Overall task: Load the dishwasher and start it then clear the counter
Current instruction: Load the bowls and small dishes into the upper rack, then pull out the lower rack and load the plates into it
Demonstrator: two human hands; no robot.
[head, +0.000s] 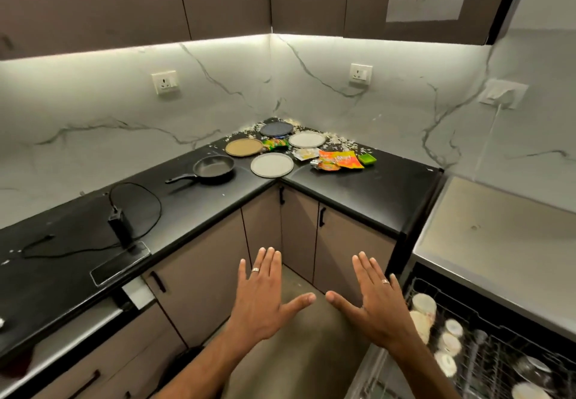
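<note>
Dishwasher [486,345] open at lower right, rack holding dishes. Counter [358,193] corner: four plates (one dark blue [276,129]), one frying pan [213,166], two wrappers. Left hand [265,302], right hand [375,308] both spread, empty.

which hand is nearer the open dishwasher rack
Right. The right hand hovers open just left of the dishwasher rack, almost over its near edge. The left hand, also open, is farther left, over the floor in front of the cabinets.

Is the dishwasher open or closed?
Open. The dishwasher's black wire rack is pulled out at lower right, showing white dishes already standing inside it.
</note>
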